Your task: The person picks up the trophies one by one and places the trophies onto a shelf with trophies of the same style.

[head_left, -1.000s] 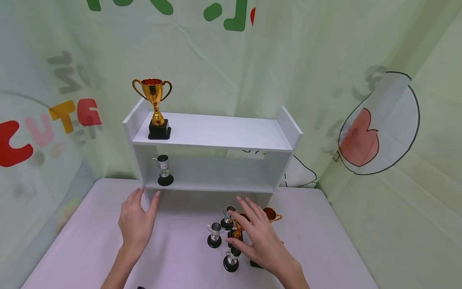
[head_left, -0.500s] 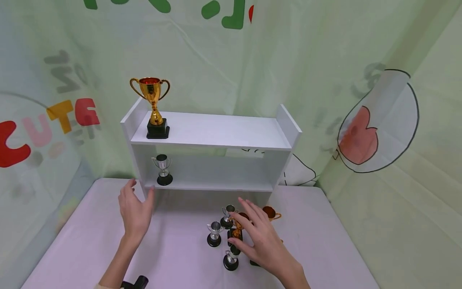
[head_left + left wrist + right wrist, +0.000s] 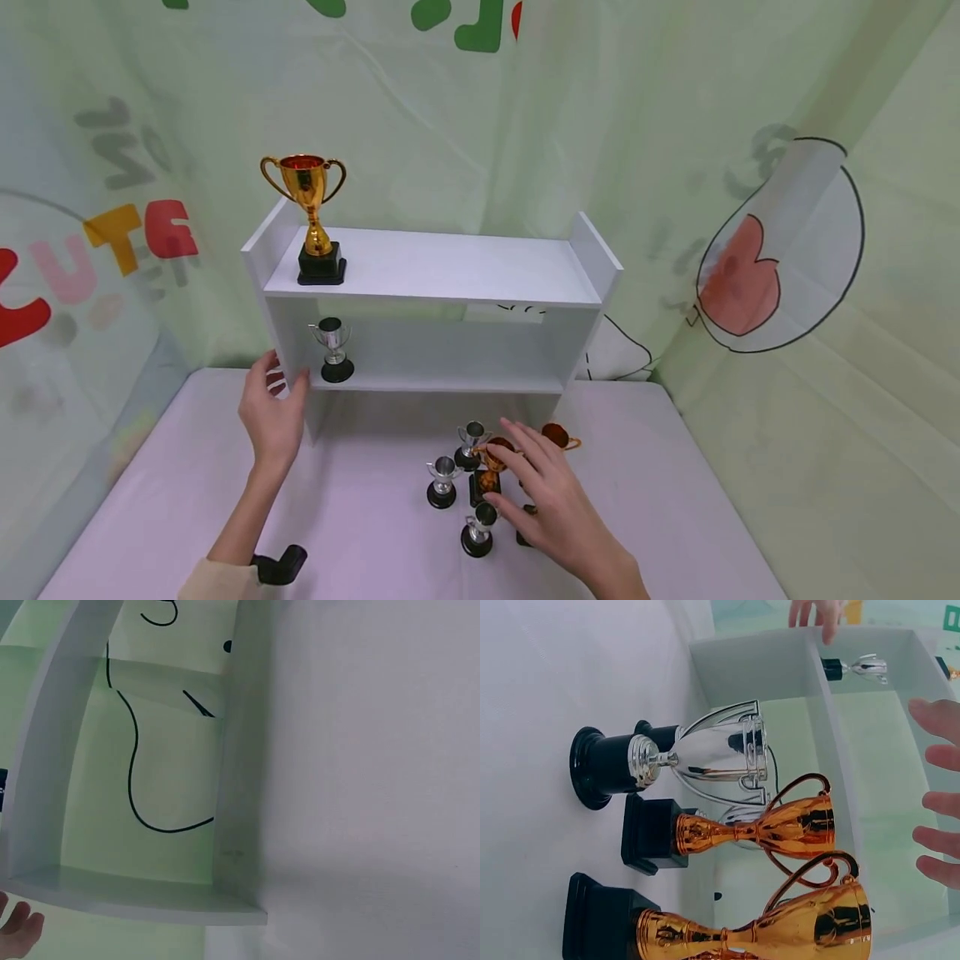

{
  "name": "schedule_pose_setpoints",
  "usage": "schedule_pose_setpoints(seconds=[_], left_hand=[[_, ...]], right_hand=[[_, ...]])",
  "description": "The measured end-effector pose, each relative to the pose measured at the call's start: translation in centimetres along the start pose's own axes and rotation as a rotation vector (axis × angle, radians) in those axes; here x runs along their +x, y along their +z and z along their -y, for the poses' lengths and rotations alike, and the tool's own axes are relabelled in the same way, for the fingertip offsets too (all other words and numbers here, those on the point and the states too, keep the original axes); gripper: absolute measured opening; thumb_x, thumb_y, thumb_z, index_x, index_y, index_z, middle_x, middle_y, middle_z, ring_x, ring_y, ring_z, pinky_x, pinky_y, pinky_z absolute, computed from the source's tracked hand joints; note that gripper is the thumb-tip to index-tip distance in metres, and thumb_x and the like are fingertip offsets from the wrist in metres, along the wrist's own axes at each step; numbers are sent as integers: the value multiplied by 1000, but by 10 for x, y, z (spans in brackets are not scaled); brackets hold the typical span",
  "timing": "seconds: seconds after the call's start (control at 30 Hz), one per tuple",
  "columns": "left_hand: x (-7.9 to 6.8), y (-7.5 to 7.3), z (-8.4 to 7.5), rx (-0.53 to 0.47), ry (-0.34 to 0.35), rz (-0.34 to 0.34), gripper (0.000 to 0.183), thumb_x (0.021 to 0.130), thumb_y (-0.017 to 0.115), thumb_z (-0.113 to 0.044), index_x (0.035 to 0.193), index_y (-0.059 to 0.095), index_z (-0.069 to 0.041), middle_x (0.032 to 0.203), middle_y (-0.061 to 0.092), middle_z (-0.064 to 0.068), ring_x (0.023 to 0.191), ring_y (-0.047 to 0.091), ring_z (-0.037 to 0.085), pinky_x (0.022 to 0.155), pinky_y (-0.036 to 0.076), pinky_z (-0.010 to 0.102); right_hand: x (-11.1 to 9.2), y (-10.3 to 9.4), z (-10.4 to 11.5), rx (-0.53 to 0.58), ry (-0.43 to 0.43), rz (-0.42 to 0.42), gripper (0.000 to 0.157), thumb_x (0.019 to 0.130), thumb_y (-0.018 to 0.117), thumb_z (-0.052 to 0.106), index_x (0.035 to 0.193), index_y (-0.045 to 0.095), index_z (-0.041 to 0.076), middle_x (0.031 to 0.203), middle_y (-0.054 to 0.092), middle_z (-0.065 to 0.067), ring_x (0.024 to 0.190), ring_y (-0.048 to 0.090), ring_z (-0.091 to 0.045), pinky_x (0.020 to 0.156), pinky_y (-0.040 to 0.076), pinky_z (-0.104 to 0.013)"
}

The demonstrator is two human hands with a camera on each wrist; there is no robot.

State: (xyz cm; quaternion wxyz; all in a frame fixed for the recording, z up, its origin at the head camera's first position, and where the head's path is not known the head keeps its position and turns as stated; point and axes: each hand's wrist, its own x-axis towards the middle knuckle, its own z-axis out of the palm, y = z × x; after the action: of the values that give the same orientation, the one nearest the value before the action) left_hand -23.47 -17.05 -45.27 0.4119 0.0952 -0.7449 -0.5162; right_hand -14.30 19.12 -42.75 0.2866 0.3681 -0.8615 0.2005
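My left hand (image 3: 272, 417) is at the left side panel of a white two-tier shelf (image 3: 450, 262), fingers outside it and thumb at its front edge. In the left wrist view its fingertips (image 3: 22, 930) show just outside that panel. My right hand (image 3: 551, 492) hovers with spread fingers over a group of trophy cups on the table, holding nothing. Among them are silver cups (image 3: 442, 471) on round black bases and gold cups (image 3: 810, 930) on square black bases. My hand partly hides some of them. A copper-toned cup (image 3: 799, 825) stands between the others.
A large gold trophy (image 3: 306, 183) stands at the left of the top board. Below it, a small silver trophy (image 3: 332, 337) is on the middle board. A black curved piece (image 3: 279, 567) shows by the left wrist. A printed curtain (image 3: 420, 125) hangs behind the white table (image 3: 360, 517).
My left hand has shifted slightly left, its fingers passing outside the shelf's side panel. The right hand stays nearly where it was above the cups. The head view has tilted slightly.
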Motion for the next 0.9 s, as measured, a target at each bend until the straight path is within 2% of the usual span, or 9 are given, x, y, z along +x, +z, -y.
schedule_pose_setpoints(seconds=[0.1, 0.2, 0.33, 0.47, 0.57, 0.7, 0.73, 0.8, 0.9], left_hand=[[4, 2, 2, -2, -25, 7, 40, 90, 72, -4, 128, 63, 5, 119, 68, 23, 96, 65, 31, 80, 47, 13], [6, 3, 5, 9, -37, 8, 39, 90, 71, -4, 128, 65, 3, 117, 69, 22, 93, 64, 25, 78, 49, 14], [8, 4, 6, 20, -33, 10, 36, 91, 70, -4, 127, 66, 2, 115, 71, 23, 89, 62, 20, 76, 49, 11], [8, 4, 8, 28, -12, 12, 33, 93, 67, -1, 125, 67, 4, 113, 71, 26, 88, 65, 26, 73, 44, 4], [8, 4, 8, 27, 1, 8, 31, 92, 67, 1, 122, 67, 6, 110, 72, 27, 87, 66, 31, 72, 43, 1], [8, 5, 8, 32, 11, 4, 29, 91, 66, 3, 120, 68, 7, 108, 72, 26, 83, 64, 23, 71, 44, 2], [8, 5, 9, 35, 11, 4, 29, 91, 66, 2, 119, 68, 6, 108, 72, 26, 83, 63, 19, 71, 45, 3], [8, 5, 8, 41, 11, 4, 28, 92, 66, 2, 119, 69, 6, 108, 72, 25, 82, 60, 12, 71, 45, 3], [7, 5, 9, 43, 13, 5, 28, 92, 66, 1, 120, 69, 6, 109, 72, 25, 83, 58, 8, 71, 44, 3]], right_hand=[[-3, -1, -1, 9, 6, -10, 50, 100, 65, 45, 136, 64, 11, 153, 52, -13, 135, 52, -35, 119, 37, -34], [-7, -2, -3, 10, 15, -13, 50, 100, 65, 44, 137, 63, 11, 153, 53, -13, 134, 51, -35, 123, 28, -26], [-13, -4, -4, 8, 29, -23, 51, 98, 68, 42, 139, 62, 11, 152, 54, -11, 134, 52, -35, 124, 24, -22], [-19, -4, -7, 16, 58, -38, 51, 98, 67, 43, 137, 63, 11, 149, 56, -11, 132, 54, -36, 123, 22, -18], [-24, -5, -8, 5, 96, -34, 55, 100, 57, 52, 136, 64, 10, 148, 57, -11, 131, 55, -33, 121, 24, -14], [-30, -6, -10, -34, 157, -10, 63, 98, 46, 61, 137, 64, 13, 147, 58, -8, 131, 56, -29, 111, 45, -24], [-31, -6, -11, -40, 172, -3, 62, 98, 49, 60, 137, 64, 15, 147, 58, -7, 131, 56, -28, 108, 49, -27], [-33, -6, -11, -39, 196, 10, 57, 95, 64, 53, 138, 63, 17, 147, 58, -6, 131, 57, -26, 104, 52, -27], [-37, -5, -12, -22, 223, 12, 64, 82, 88, 31, 138, 63, 16, 145, 59, -7, 129, 57, -25, 106, 44, -12]])
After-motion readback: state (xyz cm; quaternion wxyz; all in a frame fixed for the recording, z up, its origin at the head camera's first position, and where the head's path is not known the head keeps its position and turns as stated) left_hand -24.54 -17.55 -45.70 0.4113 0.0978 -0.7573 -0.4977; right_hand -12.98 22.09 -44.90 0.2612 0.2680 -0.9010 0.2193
